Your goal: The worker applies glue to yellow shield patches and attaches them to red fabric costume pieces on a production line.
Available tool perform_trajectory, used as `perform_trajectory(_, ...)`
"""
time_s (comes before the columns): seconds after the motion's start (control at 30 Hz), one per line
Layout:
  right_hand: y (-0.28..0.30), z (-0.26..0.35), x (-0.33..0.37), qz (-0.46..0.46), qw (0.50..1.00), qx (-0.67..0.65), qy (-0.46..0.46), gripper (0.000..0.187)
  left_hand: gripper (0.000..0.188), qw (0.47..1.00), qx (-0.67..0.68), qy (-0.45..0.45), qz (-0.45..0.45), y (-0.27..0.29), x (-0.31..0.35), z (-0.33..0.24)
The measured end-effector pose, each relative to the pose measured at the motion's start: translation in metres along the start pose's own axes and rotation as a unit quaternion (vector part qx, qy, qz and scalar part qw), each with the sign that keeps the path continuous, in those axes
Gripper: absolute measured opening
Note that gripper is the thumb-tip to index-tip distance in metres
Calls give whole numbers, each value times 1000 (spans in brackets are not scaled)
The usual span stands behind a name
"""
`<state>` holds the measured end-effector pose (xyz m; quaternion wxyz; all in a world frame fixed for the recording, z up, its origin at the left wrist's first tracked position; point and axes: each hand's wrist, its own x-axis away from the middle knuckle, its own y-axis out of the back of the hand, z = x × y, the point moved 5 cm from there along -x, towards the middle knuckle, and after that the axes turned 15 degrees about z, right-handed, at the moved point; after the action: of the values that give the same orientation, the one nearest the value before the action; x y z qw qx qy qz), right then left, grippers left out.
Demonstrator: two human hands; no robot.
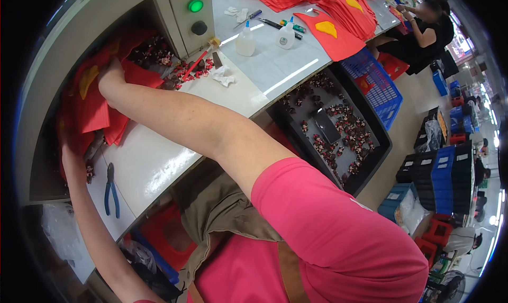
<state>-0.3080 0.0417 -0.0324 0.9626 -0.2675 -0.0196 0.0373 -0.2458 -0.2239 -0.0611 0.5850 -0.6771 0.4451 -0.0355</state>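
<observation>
The person's right hand [110, 73] lies fingers-down on a heap of red felt [98, 110] at the left end of the white bench [153, 160], inside the opening of a grey machine housing. The fingers are buried in the felt, so whether they pinch a piece or merely press on it cannot be told. The left hand [67, 152] sits lower at the heap's near edge; it is mostly hidden by the red cloth, and its grip cannot be made out either.

One felt piece under the right wrist carries a yellow patch [87, 80]. Behind the heap lies a scatter of small dark-and-red parts [159, 54], spilling toward a crumpled tissue [222, 76]. Blue-handled pliers [111, 189] rest on the bench just below the left hand, apart from it.

The machine's panel shows a lit green button [195, 5] above a black knob [199, 28]. Farther along stand two glue bottles [245, 41] (blue-capped), and beyond them more red felt stacks [328, 9]. A black tray [370, 160] of small parts sits beside the bench, where another person [423, 33] is seated at the far end.
</observation>
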Motion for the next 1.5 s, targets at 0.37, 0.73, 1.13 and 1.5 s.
perform_trajectory(0.37, 59, 49, 55, 28, 999, 2, 16, 29, 56, 535, -700, 37, -472, -15, -30, 10)
perform_trajectory(0.73, 137, 97, 238, 233, 939, 248, -46, 39, 58, 786, -465, 80, -399, -108, -33, 255)
perform_trajectory(1.13, 143, 71, 292, 271, 941, 119, -167, 28, 41, 833, -323, -43, -447, -121, -9, 338)
perform_trajectory(1.5, 119, 66, 283, 273, 925, 18, -262, 27, 44, 857, -217, -85, -460, -113, 8, 334)
